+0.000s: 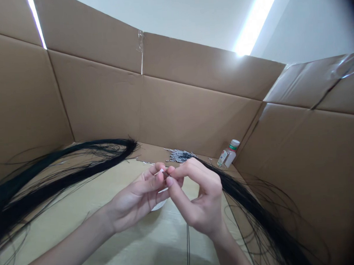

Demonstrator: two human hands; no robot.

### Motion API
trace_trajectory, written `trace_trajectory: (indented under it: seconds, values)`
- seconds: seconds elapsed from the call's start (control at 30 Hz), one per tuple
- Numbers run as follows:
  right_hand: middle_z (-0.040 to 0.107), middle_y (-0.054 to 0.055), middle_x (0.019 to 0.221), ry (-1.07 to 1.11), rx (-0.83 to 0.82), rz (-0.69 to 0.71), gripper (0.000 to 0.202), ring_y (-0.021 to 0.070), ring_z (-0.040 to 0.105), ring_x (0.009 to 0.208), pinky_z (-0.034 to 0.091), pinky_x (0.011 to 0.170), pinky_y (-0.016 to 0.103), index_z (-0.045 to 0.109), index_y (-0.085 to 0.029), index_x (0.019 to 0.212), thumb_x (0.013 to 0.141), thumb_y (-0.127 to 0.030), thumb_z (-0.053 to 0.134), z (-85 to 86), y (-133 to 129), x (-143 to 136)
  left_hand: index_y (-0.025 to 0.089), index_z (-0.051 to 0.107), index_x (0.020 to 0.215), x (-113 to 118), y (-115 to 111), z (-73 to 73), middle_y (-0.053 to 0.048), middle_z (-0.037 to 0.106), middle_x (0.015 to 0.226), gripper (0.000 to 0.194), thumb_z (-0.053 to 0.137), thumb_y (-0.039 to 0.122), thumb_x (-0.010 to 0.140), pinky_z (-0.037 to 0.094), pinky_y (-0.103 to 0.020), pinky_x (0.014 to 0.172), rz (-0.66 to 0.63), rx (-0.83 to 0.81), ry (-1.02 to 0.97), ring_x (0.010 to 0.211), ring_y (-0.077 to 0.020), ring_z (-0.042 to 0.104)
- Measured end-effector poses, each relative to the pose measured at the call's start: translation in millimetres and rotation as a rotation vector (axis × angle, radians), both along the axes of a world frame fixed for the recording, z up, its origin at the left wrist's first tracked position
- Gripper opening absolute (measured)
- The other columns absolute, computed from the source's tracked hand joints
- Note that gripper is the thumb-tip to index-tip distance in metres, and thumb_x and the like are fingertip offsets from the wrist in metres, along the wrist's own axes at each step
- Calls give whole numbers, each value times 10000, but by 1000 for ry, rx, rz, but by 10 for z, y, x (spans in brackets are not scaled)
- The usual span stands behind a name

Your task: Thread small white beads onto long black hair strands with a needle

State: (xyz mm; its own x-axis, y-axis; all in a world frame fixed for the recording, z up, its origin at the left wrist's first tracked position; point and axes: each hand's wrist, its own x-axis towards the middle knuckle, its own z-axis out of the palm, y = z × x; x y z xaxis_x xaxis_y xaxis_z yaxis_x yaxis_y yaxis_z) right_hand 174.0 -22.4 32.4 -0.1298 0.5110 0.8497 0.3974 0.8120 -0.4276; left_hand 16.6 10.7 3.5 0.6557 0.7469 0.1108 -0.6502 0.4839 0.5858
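In the middle of the head view my two hands meet fingertip to fingertip. My left hand (135, 196) comes from the lower left, its thumb and forefinger pinched round a tiny white piece (161, 170), too small to name. My right hand (199, 198) pinches a thin dark cord between thumb and forefinger, right beside the left fingertips. Two thin dark strands (188, 245) hang below my right hand to the bottom edge. A white object (159, 205) shows partly behind my left fingers; its kind is hidden.
Cardboard walls (199, 112) surround the pale work surface (120, 244). A bundle of long black cords (87, 167) lies at left. Another black bundle (250, 207) runs down the right, near several silvery, patterned ends (178, 155). A clear bottle (228, 154) with white cap stands at the back right.
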Motion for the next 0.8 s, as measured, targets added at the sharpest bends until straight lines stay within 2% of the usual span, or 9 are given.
trace_trajectory:
  seconds: [0.8]
  values:
    - [610,1,678,-18,24,-11,133,151,535,635,413,608,329,656,-175,778,845,-67,616,-4,-7,-12,201,766,905,-6,-19,-37,35,781,955,156,875,213,794,610,-192,879,-12,11,8,952,-114,750]
